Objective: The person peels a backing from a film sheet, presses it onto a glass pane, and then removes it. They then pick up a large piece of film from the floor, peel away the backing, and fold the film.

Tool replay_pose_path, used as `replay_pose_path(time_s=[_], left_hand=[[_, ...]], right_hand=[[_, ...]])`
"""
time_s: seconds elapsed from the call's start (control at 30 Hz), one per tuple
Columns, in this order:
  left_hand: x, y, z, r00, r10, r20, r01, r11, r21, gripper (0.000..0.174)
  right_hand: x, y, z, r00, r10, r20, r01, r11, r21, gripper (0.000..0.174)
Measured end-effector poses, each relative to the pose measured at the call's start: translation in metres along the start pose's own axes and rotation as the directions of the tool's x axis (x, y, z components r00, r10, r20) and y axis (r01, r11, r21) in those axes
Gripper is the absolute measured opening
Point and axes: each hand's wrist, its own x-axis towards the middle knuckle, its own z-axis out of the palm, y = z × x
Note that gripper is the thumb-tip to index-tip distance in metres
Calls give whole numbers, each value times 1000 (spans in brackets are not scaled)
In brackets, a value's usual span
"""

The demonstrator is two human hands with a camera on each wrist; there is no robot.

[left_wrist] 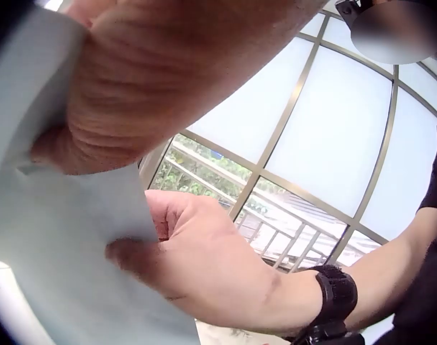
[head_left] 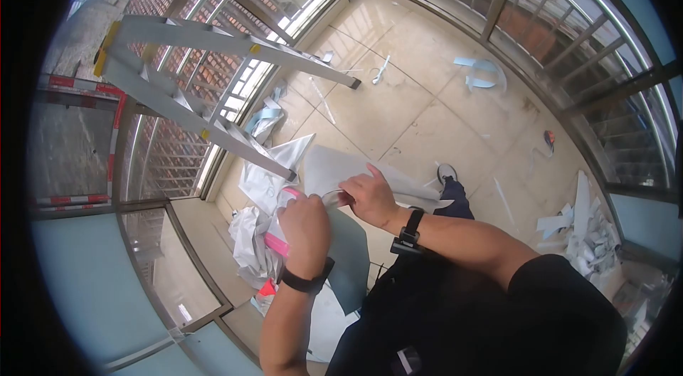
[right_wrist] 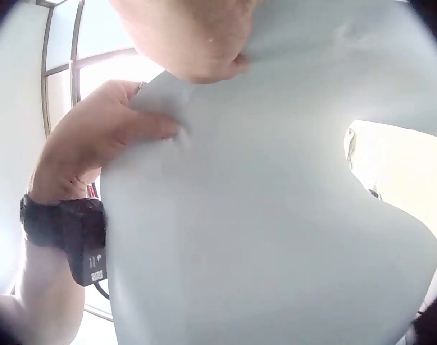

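A large, limp pale blue-grey sheet (right_wrist: 269, 215) with a curved cut-out edge hangs between both hands. My left hand (head_left: 306, 226) pinches its edge, thumb pressed flat on the face in the right wrist view. Close beside it, my right hand (head_left: 368, 197) pinches the same edge, its thumb on the sheet in the left wrist view. The sheet's whitish part (head_left: 348, 171) spreads out beyond the hands in the head view. Just behind the left hand shows a pink-and-white piece (head_left: 276, 243), partly hidden by that hand.
An aluminium stepladder (head_left: 235, 141) stands at the left by the railings. Crumpled white sheeting (head_left: 252, 234) lies below it. Blue offcuts (head_left: 484, 77) and thin strips are scattered over the tiled floor (head_left: 420, 120). A heap of white scraps (head_left: 590, 241) lies at the right.
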Motion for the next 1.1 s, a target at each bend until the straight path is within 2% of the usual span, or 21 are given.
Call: replay_pose_path(time_s=[0.13,0.2,0.3,0.6,0.7,0.77,0.8,0.87,1.1], left_hand=[[-5,-13,-7,999,7,-42,-7,1000,-1,9],[-7,-23,-9,998,14,-61,-14,1000,6,8],[-12,-37,-13,1000,13,-7,-12,1000,21,7],[-29,-78,-24,995,36,-93,-41,998,-49,10],[-36,-90,-35,996,21,-87,-25,998,-53,9],[-40,-96,-45,988,36,-148,-53,992,-115,8],[-42,-98,-49,988,38,-149,-55,992,-116,8],[-47,-103,-55,994,-45,-100,37,996,-83,4],[-64,-138,-56,988,-37,-151,29,998,-57,3]], right_hand=[[1,12,1,998,-51,-47,48,997,-59,29],[-1,23,-4,999,-26,37,28,999,-37,25],[-7,35,-10,999,-25,43,27,999,-46,28],[-15,70,-37,996,-91,3,90,991,-94,30],[-17,78,-52,998,-45,44,48,995,-89,23],[-17,84,-59,998,-38,51,43,994,-101,24],[-18,88,-63,998,-32,58,38,993,-114,25],[-18,96,-72,997,-20,70,30,988,-152,26],[-17,131,-107,998,-1,59,16,965,-262,26]])
